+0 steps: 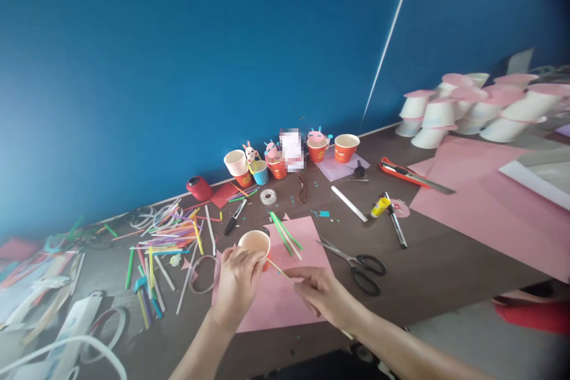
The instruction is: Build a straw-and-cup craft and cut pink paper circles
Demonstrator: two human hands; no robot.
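Grasps a paper cup near its rim with the left hand, fingers curled over the near side. Pinches a thin pale stick between the thumb and fingers of the right hand. Has the stick's upper end close beside the cup, right at the left fingertips; cannot tell whether touching the cup or caught by those fingers too. Holds the cup with its mouth facing up, above a pink sheet on a dark table; cannot tell whether resting on the sheet or lifted, with the base partly hidden.

Shows green straws on the same sheet, just beyond the hands. To the right of the sheet, has scissors with black handles spread apart and blades pointing back to the paper's edge. Farther right, shows a pen, a yellow tube and an orange knife. To the left of the cup, has a roll of tape lying flat, near a loose heap of coloured straws. Along the blue wall, shows a red spool, a stack of cups and a blue cup.
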